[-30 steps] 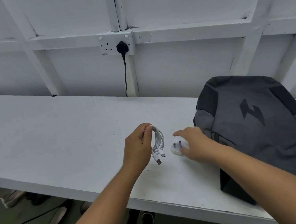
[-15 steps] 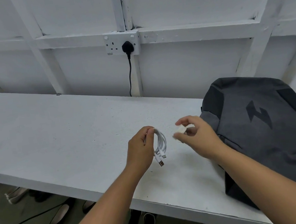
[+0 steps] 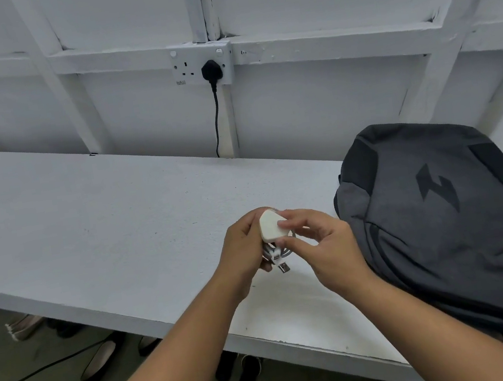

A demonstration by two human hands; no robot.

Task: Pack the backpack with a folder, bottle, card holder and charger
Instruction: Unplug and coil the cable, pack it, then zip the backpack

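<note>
A grey backpack [image 3: 451, 225] with a dark lightning mark lies flat on the white table [image 3: 101, 219] at the right, its zips closed. Just left of it, above the table, my two hands meet. My right hand [image 3: 323, 244] pinches a white charger plug [image 3: 270, 226] between thumb and fingers. My left hand [image 3: 246, 250] grips the coiled white charger cable [image 3: 278, 256], whose USB ends stick out below the plug. The plug presses against my left hand's fingers. No folder, bottle or card holder is in view.
A wall socket [image 3: 202, 64] behind the table has a black plug [image 3: 211, 70] in it, its cord dropping behind the table. Several shoes [image 3: 99, 363] and a black cable lie on the floor under the table's front edge.
My right hand lifted the white plug from the table beside the backpack and brought it left against the coiled cable in my left hand. The hands now touch.
</note>
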